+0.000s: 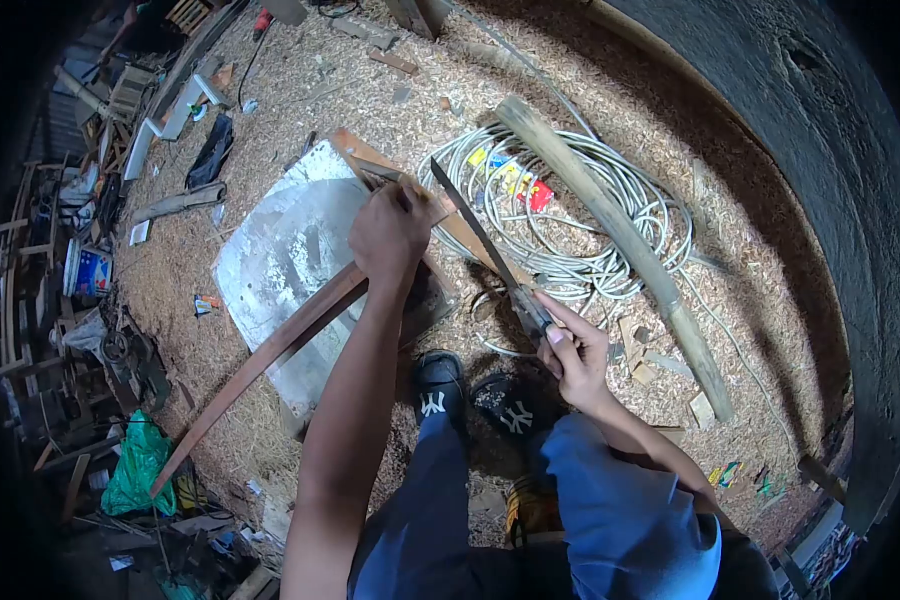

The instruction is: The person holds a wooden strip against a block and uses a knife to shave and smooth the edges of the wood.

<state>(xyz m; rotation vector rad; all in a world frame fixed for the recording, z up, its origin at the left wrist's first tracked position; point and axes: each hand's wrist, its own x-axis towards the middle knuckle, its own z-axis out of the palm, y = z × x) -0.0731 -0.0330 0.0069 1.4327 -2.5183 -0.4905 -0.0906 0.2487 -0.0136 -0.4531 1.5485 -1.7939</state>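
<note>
My left hand [390,235] is closed around a long reddish-brown wood strip [280,345], near its upper end. The strip slants down to the lower left across a worn white board [280,225]. Under and beside that hand lies a lighter plank [460,232], running from the board's far corner toward my right hand. My right hand [575,360] grips the handle of a handsaw [478,230]. Its dark blade points up and away to the left, overlapping the plank in this view. My left fist hides part of the wood.
A large coil of grey hose [655,225] lies on the shavings-covered floor, with a long wooden pole [620,220] across it. My black shoes [438,380] are below the board. A green plastic bag [140,465] and piled scrap fill the left side. A dark curved wall [820,130] borders the right.
</note>
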